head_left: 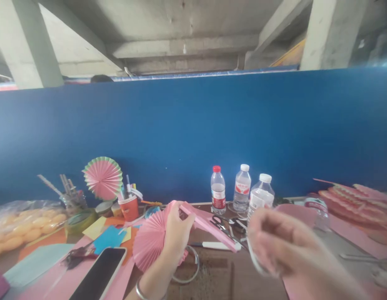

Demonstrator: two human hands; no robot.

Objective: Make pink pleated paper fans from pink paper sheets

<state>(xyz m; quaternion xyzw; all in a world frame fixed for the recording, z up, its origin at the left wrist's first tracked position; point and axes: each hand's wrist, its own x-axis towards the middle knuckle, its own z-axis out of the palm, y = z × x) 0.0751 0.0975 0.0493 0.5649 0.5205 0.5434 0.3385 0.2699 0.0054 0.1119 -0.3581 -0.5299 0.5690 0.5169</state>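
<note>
My left hand [176, 229] pinches a pleated pink paper fan [149, 241] near its centre. A folded, flat pink strip [212, 228] of it reaches right and down from my fingers. Farther right and closer to the camera, my right hand [275, 241] is raised with its fingers curled together. A thin white band [255, 259] hangs along its fingertips; motion blur smears both. Under the pink strip lie a knife with a white handle [215, 246] and black scissors [219, 221].
Three plastic bottles [218, 193] stand behind the hands. A black phone [101, 273], a red cup [129, 208] with pens and a round pleated fan [103, 178] are at the left. Pink pleated pieces [353, 204] lie at the right, before a blue partition [187, 133].
</note>
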